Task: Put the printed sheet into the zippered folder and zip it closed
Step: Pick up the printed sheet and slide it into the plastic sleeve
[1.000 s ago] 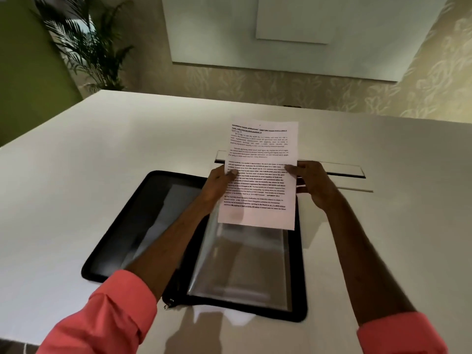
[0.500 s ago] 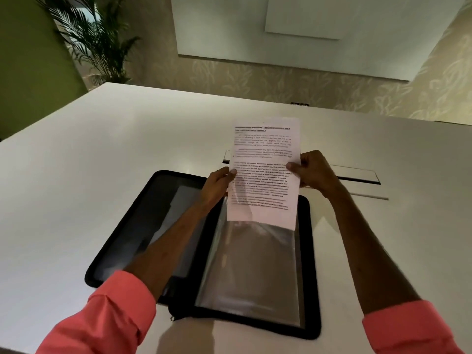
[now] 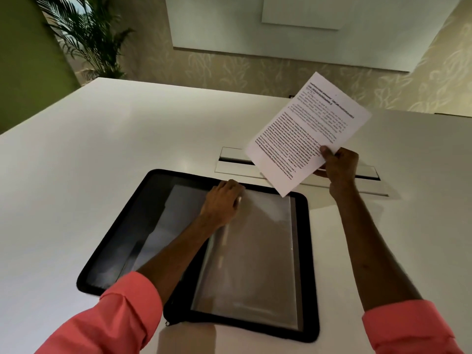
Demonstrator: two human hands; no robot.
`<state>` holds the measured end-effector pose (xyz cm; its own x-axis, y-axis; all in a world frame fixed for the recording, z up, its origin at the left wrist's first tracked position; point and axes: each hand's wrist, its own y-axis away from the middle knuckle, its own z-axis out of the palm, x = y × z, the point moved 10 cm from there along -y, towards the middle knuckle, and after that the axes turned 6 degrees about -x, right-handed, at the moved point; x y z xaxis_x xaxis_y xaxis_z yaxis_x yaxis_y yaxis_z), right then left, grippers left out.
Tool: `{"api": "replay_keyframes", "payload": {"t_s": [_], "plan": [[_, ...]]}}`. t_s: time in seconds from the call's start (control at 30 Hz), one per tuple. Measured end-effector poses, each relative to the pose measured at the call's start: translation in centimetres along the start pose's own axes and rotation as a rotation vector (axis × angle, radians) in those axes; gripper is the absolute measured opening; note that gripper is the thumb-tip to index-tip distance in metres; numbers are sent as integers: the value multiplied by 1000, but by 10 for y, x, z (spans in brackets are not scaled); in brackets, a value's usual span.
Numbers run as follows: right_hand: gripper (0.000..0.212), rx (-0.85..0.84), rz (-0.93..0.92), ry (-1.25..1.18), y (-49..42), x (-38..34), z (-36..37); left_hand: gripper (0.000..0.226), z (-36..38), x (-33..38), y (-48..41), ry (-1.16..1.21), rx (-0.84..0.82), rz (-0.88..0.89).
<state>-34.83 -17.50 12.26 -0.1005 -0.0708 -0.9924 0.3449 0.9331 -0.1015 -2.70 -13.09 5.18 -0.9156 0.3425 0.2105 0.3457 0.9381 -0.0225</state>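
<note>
The black zippered folder (image 3: 310, 290) lies open flat on the white table, with clear plastic sleeves (image 3: 258, 256) on its right half. My left hand (image 3: 223, 200) rests at the top edge of those sleeves near the spine, fingers curled on the plastic. My right hand (image 3: 338, 164) holds the printed sheet (image 3: 306, 131) by its lower right edge. The sheet is tilted to the right and raised above the folder's far right corner, clear of the sleeves.
The white table (image 3: 102, 175) has a long cable slot with a flap (image 3: 229, 159) just beyond the folder. A potted palm (image 3: 89, 34) stands at the back left by a green wall. The zip pull (image 3: 167, 323) hangs at the folder's near edge.
My left hand let go of the sheet and dropped onto the sleeves. My right hand swung the sheet up and to the right, away from the sleeve opening.
</note>
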Motion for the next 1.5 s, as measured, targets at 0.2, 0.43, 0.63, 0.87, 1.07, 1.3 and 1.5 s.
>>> {"api": "replay_keyframes", "payload": {"t_s": [0.2,0.43,0.63,0.87,1.07,1.3,1.5], "plan": [[14,38,4,-70,0,8,13,31,-4,0,0,18,53,31],[12,70,-21,-92,-2,0,43,39,-4,5,-6,21,10,66],[17,86,3,-61,-4,4,67,35,-4,4,-13,73,-16,52],[22,27,24,-32,0,17,89,41,-7,7,-19,108,-36,62],[26,-78,69,7,-1,30,94,36,-7,5,-25,115,-18,52],[30,-237,111,123,-11,34,90,27,-9,4,-30,138,3,68],[31,-347,149,184,-21,37,78,26,-17,-9,-37,64,-67,77]]}}
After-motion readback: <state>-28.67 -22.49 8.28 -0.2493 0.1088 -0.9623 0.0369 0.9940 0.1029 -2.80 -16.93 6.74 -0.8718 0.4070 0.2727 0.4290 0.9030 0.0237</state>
